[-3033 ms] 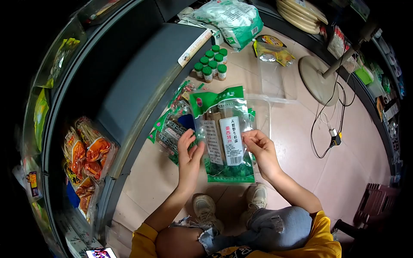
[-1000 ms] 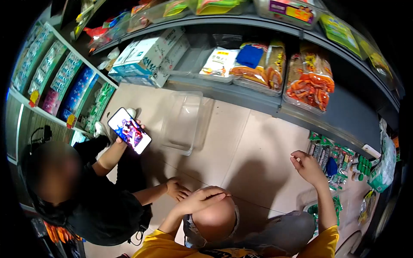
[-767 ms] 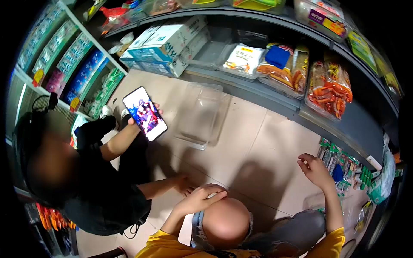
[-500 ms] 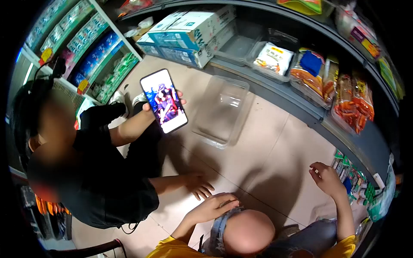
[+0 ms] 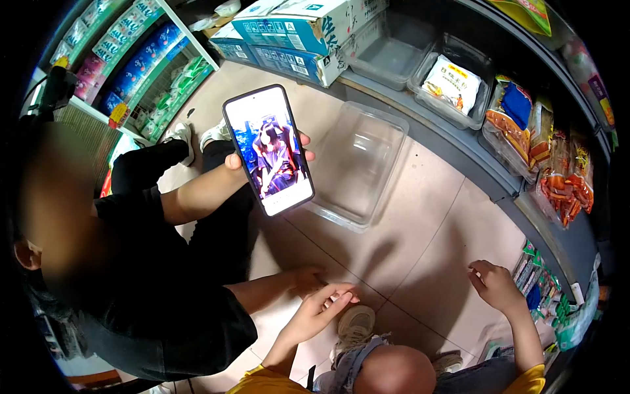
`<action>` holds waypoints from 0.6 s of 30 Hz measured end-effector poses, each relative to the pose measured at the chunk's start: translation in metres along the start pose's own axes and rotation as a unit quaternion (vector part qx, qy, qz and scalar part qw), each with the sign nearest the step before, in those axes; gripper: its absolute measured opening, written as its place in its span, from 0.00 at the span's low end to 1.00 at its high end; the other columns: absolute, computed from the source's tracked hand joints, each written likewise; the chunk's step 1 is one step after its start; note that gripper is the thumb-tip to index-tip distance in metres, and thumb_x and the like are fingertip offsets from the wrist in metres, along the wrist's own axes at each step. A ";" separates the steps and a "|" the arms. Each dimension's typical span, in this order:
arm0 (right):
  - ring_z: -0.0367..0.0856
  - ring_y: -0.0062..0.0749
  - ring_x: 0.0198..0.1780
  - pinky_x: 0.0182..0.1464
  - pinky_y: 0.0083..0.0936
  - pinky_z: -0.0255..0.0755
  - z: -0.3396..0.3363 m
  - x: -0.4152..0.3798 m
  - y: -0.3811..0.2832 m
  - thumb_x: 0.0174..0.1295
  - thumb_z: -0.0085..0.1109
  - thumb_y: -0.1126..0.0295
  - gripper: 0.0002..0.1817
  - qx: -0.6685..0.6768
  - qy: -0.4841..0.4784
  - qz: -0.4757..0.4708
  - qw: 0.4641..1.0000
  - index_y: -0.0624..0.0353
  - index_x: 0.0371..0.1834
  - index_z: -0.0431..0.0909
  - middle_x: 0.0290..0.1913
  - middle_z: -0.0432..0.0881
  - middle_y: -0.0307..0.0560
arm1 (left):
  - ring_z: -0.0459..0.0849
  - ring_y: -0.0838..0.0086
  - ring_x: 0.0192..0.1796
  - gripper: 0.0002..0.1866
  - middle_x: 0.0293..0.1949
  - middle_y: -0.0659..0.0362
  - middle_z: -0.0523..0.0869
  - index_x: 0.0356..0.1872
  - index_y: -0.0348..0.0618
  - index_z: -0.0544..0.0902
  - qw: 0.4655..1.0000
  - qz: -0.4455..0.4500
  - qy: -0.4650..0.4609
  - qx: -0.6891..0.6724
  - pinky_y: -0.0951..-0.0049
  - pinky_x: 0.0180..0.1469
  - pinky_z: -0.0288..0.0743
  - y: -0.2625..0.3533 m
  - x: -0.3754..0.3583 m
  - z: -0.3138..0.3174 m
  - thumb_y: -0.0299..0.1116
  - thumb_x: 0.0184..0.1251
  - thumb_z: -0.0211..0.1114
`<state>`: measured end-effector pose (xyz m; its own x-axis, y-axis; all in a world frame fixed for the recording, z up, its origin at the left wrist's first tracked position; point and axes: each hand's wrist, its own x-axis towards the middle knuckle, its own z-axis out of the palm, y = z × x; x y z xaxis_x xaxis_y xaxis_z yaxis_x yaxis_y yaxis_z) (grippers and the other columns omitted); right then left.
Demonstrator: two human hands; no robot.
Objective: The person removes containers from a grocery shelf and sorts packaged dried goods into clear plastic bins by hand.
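Observation:
My left hand [image 5: 320, 311] is above the floor beside my knee, its fingers stretched out and lightly bent, with nothing seen in it. Just behind it, a person's lower hand [image 5: 306, 280] partly overlaps it in this view. My right hand [image 5: 496, 286] hangs over the floor at the right, loosely curled with fingers and thumb apart, holding nothing visible. In front of me that person's other hand grips a smartphone [image 5: 270, 151], its lit screen showing a picture. A clear plastic bin [image 5: 387, 174] lies on the floor behind the phone.
Blue and white cardboard boxes [image 5: 289, 39] are stacked on the low shelf [image 5: 420, 115]. Along it stand a clear bin with a white packet [image 5: 453, 85] and bagged orange snacks [image 5: 566, 177]. Small green packs [image 5: 535, 269] lie right of my right hand. A person in black sits at the left.
My left hand has lifted off my knee, its fingers now pointing right. The phone appears larger and nearer. The view has shifted, and my shoe now shows below my left hand.

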<state>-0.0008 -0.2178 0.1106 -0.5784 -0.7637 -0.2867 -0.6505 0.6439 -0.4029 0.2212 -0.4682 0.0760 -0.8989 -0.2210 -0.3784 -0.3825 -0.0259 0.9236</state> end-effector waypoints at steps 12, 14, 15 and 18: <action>0.74 0.46 0.29 0.32 0.33 0.68 -0.048 -0.090 0.027 0.51 0.49 0.71 0.09 -0.013 0.096 0.146 0.985 0.64 0.32 0.71 0.32 0.75 0.54 | 0.76 0.62 0.32 0.31 0.32 0.47 0.75 0.54 0.31 0.56 0.729 0.461 -0.319 0.393 0.72 0.32 0.72 0.132 0.062 0.147 0.43 0.55 0.52; 0.74 0.48 0.30 0.32 0.33 0.68 -0.057 -0.153 0.046 0.51 0.49 0.70 0.09 -0.040 0.153 0.231 0.960 0.65 0.32 0.71 0.30 0.75 0.56 | 0.76 0.60 0.34 0.27 0.34 0.46 0.75 0.51 0.32 0.61 0.557 0.251 -0.589 0.528 0.70 0.33 0.72 0.142 0.068 0.184 0.44 0.58 0.47; 0.74 0.47 0.30 0.33 0.32 0.68 -0.062 -0.187 0.049 0.50 0.49 0.70 0.09 0.004 0.160 0.312 0.937 0.65 0.31 0.71 0.29 0.75 0.56 | 0.77 0.61 0.34 0.25 0.35 0.47 0.75 0.49 0.31 0.63 0.586 0.266 -0.577 0.503 0.69 0.34 0.72 0.147 0.064 0.205 0.44 0.59 0.46; 0.74 0.47 0.29 0.33 0.31 0.68 -0.037 -0.288 0.071 0.50 0.49 0.70 0.09 0.076 0.216 0.415 0.880 0.64 0.32 0.72 0.28 0.75 0.56 | 0.77 0.61 0.36 0.25 0.37 0.49 0.76 0.44 0.31 0.68 0.640 0.428 -0.503 0.393 0.66 0.36 0.72 0.110 0.062 0.264 0.46 0.60 0.44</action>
<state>0.1012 0.0492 0.1971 -0.9780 0.0780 -0.1934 0.1399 0.9330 -0.3315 0.0668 -0.2279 0.1381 -0.3822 0.9235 0.0331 0.7081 0.2697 0.6526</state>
